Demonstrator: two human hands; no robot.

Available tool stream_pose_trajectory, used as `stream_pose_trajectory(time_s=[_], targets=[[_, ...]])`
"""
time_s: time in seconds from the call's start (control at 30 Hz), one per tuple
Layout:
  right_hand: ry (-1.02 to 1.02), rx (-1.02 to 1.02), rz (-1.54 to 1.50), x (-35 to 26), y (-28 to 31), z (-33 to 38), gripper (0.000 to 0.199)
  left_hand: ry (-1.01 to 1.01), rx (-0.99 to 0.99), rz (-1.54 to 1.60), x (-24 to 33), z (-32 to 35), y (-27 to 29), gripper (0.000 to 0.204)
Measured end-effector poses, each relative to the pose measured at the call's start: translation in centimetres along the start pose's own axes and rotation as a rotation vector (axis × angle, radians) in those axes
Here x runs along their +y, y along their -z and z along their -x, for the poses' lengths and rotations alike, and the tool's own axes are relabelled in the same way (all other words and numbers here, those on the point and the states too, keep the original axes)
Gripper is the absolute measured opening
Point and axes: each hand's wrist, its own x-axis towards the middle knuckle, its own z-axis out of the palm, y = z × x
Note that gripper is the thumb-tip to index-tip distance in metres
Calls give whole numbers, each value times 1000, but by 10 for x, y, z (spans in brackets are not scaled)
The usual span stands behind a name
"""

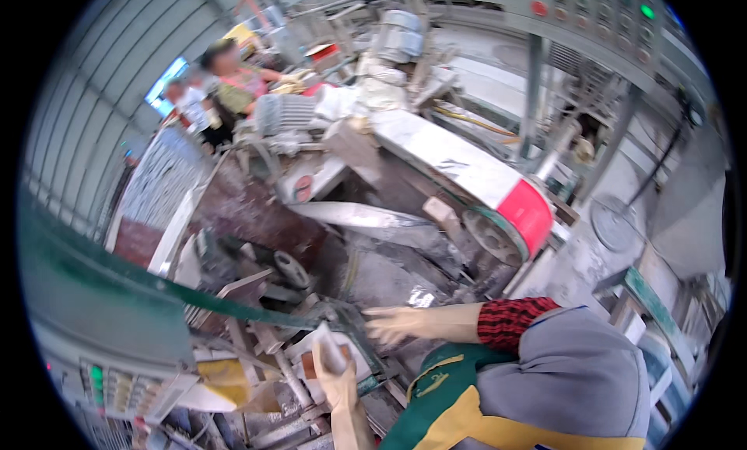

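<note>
Left hand [338,378] pinching pale piece [332,350]; right hand [393,324] spread; green bar [226,306], red-ended white cover [459,163] beyond

Over at ten-thirty a co-worker [233,92] in an olive and pink top stands near a ribbed grey motor [284,114], with somebody in white [191,105] just beyond. Past them, toward ten, a bright bluish rectangle [165,84] shows near the ribbed wall [109,80]. Another motor [402,37], dusty and grey, is up at twelve. A long white cover [447,152] runs from about twelve round to three, where its red end [529,215] sits beside a pulley wheel [494,236]. At one-thirty I spot a control panel [591,23] with a green light glowing; a second button panel [128,389] is down at eight.
</note>
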Motion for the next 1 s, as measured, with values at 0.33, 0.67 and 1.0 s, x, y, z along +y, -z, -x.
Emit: stream_pose_trajectory(time_s=[0.33, 0.67, 1.0], targets=[[886, 1017, 136, -54, 84, 100, 73, -219, -403, -50, -1, -24, -58, 46], [574, 1747, 244, -75, 267, 184, 91, 288, -162, 215, -115, 6, 50, 53], [609, 1780, 306, -82, 251, 187, 89, 371, 48, 173, -128, 39, 80, 59]])
